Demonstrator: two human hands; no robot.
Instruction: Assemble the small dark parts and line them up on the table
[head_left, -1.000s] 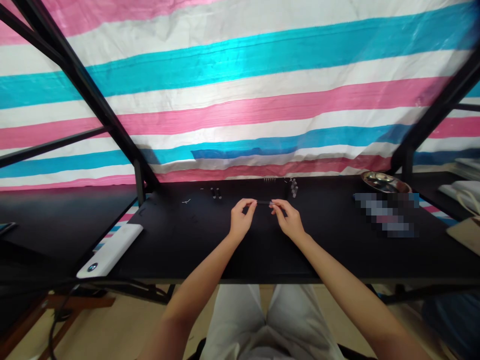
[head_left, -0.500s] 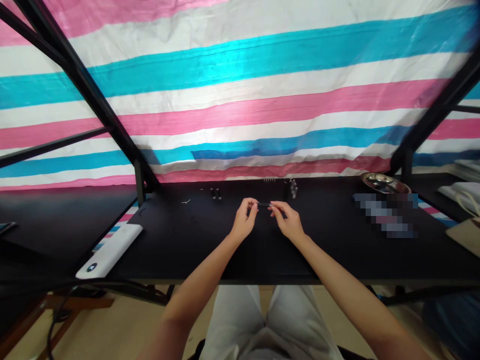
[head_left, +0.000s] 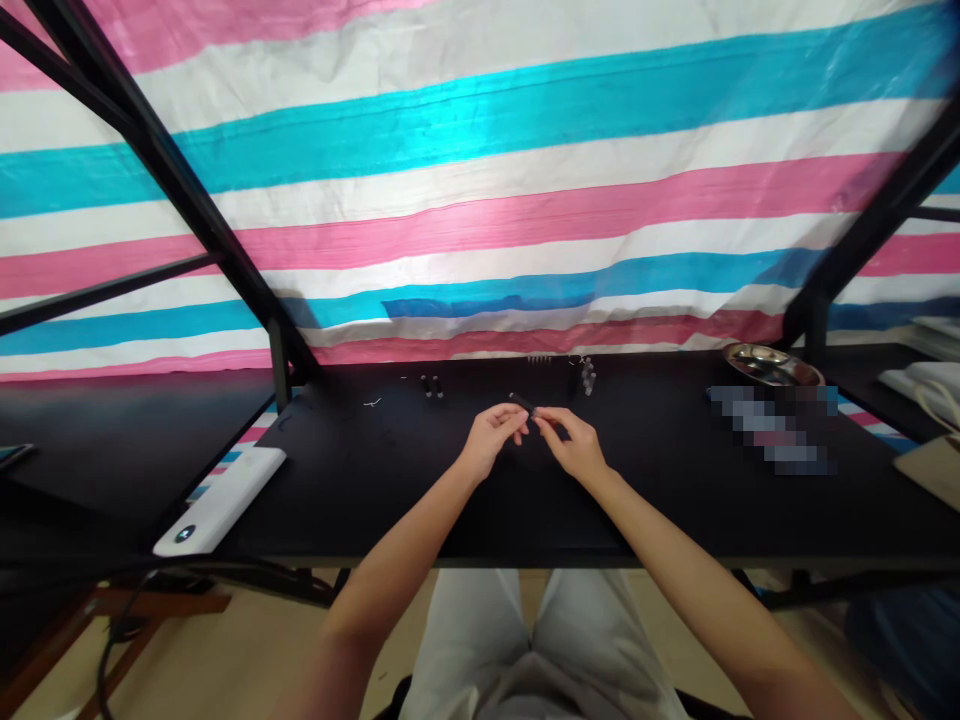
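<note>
A small dark tube point(head_left: 521, 403) with a pale tip is pinched between my hands above the black table point(head_left: 360, 500). My left hand point(head_left: 493, 436) is closed, its thumb and forefinger against the near part of the tube. From the other side, my right hand point(head_left: 574, 440) grips the tube's right end with thumb and fingertips. The tube slants, its free end pointing up and left. Beyond my left hand, two similar black tubes point(head_left: 432, 387) with pale ends lie side by side. Behind my right hand is a cluster of small clear-grey pieces point(head_left: 588, 377).
Tiny metallic pieces point(head_left: 539, 359) line the back edge. A thin white scrap point(head_left: 372, 403) lies left of the tubes. At the left is a white power bank-like box point(head_left: 225, 500); at the right, a shiny metal dish point(head_left: 772, 366) behind a blurred-out patch. Black frame posts point(head_left: 279, 360) flank the table.
The tube has turned from level to slanted, its left end swinging up and away. My hands have come closer together, the left shifting right.
</note>
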